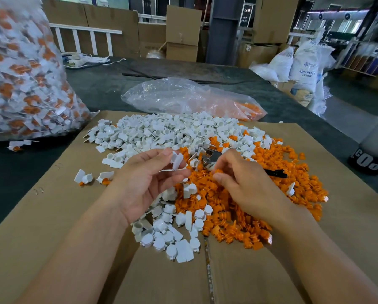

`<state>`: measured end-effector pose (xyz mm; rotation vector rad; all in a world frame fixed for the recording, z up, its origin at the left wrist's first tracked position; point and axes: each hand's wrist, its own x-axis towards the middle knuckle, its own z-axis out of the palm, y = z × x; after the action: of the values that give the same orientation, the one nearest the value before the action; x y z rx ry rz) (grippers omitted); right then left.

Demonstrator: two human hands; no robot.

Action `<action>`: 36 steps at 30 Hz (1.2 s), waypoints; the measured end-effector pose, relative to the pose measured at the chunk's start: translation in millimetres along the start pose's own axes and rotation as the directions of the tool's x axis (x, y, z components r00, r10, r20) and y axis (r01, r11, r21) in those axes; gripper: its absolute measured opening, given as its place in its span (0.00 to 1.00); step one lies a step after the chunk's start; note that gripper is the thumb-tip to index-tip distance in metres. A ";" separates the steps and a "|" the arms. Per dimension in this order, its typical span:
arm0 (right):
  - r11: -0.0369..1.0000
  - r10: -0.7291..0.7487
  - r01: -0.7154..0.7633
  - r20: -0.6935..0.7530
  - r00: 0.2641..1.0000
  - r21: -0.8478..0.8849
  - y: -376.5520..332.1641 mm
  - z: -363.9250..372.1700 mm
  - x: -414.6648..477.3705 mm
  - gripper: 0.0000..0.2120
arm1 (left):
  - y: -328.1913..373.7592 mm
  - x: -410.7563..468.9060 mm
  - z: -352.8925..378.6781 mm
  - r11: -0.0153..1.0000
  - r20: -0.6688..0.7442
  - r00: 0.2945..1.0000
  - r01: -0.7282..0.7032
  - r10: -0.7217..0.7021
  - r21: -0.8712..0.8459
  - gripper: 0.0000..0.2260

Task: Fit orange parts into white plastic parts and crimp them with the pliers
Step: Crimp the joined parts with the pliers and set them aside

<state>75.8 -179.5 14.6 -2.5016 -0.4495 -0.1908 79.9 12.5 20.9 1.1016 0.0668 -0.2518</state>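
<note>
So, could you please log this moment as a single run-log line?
step: pre-fit | left hand: pinches white part | right hand: pinches orange part | pliers: behind right hand, not crimping | parts: apart

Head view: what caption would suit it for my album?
Left hand pinches a white part, right hand an orange part, above loose parts heaped on cardboard.

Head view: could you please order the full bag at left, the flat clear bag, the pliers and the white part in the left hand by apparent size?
1. full bag
2. flat clear bag
3. pliers, partly hidden by the right hand holding them
4. white part in the left hand
</note>
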 end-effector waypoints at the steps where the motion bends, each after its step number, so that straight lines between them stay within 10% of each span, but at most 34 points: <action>1: 0.999 -0.014 0.014 -0.019 1.000 0.037 -1.3 0.2 -0.3 0.04 | 0.0 -0.7 0.1 1.000 0.010 1.000 0.002 -0.002 0.012 0.08; 11: 0.952 -0.086 0.136 -0.186 0.979 0.274 -11.3 1.4 -2.9 0.19 | -8.5 -1.3 5.5 0.985 0.020 1.000 -0.023 0.020 0.169 0.06; 36: 0.901 -0.074 0.191 -0.297 0.952 0.389 -20.4 19.2 -3.8 0.19 | -16.3 -3.4 11.1 0.815 -0.018 0.972 -0.188 0.236 0.549 0.12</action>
<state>65.7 -153.8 8.7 -1.9904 -0.4879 -0.4451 71.9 -3.7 12.3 1.6793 -0.0584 -0.0144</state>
